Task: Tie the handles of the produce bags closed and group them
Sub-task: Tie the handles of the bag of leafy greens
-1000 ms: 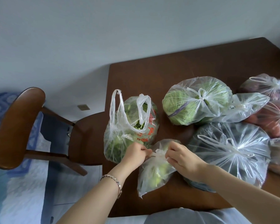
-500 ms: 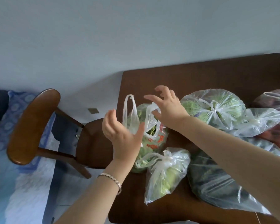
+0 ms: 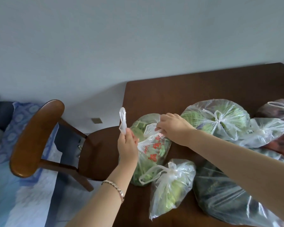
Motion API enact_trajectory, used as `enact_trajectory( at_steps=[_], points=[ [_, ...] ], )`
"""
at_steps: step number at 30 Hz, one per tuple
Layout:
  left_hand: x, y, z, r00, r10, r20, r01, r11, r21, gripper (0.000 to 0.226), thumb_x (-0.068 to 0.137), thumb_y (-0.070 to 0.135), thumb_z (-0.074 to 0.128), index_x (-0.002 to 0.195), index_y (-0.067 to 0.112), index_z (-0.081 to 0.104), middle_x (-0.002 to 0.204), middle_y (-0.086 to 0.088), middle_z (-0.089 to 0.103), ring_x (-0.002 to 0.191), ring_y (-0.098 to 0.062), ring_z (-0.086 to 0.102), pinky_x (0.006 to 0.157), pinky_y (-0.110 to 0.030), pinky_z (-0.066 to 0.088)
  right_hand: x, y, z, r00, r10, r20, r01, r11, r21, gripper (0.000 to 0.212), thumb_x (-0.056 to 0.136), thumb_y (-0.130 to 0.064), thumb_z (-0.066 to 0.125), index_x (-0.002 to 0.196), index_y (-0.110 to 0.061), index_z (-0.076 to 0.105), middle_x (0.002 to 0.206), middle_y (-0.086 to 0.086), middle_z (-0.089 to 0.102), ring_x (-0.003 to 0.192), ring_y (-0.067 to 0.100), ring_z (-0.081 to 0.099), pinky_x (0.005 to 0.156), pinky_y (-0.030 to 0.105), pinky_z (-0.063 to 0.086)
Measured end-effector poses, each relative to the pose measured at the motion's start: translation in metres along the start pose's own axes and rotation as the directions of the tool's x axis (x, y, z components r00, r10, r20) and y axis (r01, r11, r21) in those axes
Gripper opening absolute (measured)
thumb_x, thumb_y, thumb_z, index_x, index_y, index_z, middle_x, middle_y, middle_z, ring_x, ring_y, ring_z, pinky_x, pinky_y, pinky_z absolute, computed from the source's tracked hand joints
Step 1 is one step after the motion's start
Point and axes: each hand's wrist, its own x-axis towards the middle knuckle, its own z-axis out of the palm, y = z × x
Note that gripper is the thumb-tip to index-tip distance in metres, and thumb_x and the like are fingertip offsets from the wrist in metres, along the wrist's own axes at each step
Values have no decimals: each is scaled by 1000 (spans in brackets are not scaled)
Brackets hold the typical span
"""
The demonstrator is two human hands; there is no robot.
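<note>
Moving on from the knotted small bag point(image 3: 170, 182) | your left hand point(image 3: 128, 148) pinches the raised handle point(image 3: 123, 118), right hand point(image 3: 172, 128) grasps the other handle point(image 3: 150, 128) | red-printed greens bag point(image 3: 154, 149) at left edge of table point(image 3: 170, 89) | likely last untied

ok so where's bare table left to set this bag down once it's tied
The widest bare table is the far strip, between its back edge and the cabbage bag. A smaller patch lies at the near left edge, in front of the red-printed bag and left of the small tied bag. The right side is crowded with tied bags pressed together.
</note>
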Motion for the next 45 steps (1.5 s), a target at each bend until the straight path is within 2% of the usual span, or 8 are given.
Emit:
enact_trajectory(
  at_steps=[8,14,16,19,24,33,39,45],
  points=[
    [23,5,-21,986,-158,-58,146,973,-178,42,101,21,31,60,16,29,39,9,27,33,-3,21,46,-25,20,-36,1,-33,886,179,-427,169,734,658,46,83,-32,35,49,-3,45,77,-8,50,69,-2,48,63,7,33],
    [20,7,-19,949,-211,235,232,971,-66,35,98,43,31,77,17,43,47,7,30,34,-4,19,34,-17,17,-47,-16,-42,933,314,-179,84,293,952,40,81,-19,38,57,2,62,71,-5,69,72,3,61,74,15,45],
    [8,4,-14,907,-175,383,191,982,-4,44,91,56,28,101,17,48,54,4,32,35,-2,21,36,-17,16,-44,-15,-36,921,382,-80,26,143,989,40,91,-13,34,55,-6,51,64,13,60,68,23,59,75,31,45],
    [-8,-4,-8,866,-63,496,62,998,18,40,94,49,29,100,15,49,61,2,37,39,-1,25,37,-15,22,-42,-13,-20,901,420,110,-85,-78,993,29,93,-7,27,65,-12,33,58,10,38,53,19,39,57,30,37],
    [-21,-11,3,889,20,458,-40,999,33,43,92,37,42,87,1,63,56,4,40,44,-6,32,41,-18,25,-44,-17,11,816,555,166,-204,7,979,28,96,-13,37,69,-15,41,58,-4,34,44,7,30,42,16,29],
    [-29,-23,19,863,-294,410,310,950,28,39,93,39,47,75,21,76,47,10,45,41,-3,37,45,-17,29,-41,-24,66,724,543,426,-464,-74,883,32,90,-16,54,59,-11,53,45,-2,36,37,9,29,40,20,27],
    [-28,-23,23,882,-330,336,321,943,85,26,85,32,63,83,6,61,55,4,49,40,-3,42,42,-14,36,-43,-33,63,818,424,389,-445,37,895,37,93,-14,40,56,-15,41,45,-5,33,43,10,25,46,24,21],
    [-21,-21,22,860,-255,442,220,967,131,6,87,26,62,92,28,65,53,5,50,44,-7,42,41,-15,35,-46,-32,56,874,298,385,-380,-76,922,40,91,-2,32,55,-16,40,48,-6,30,48,10,22,46,20,19]
  ],
)
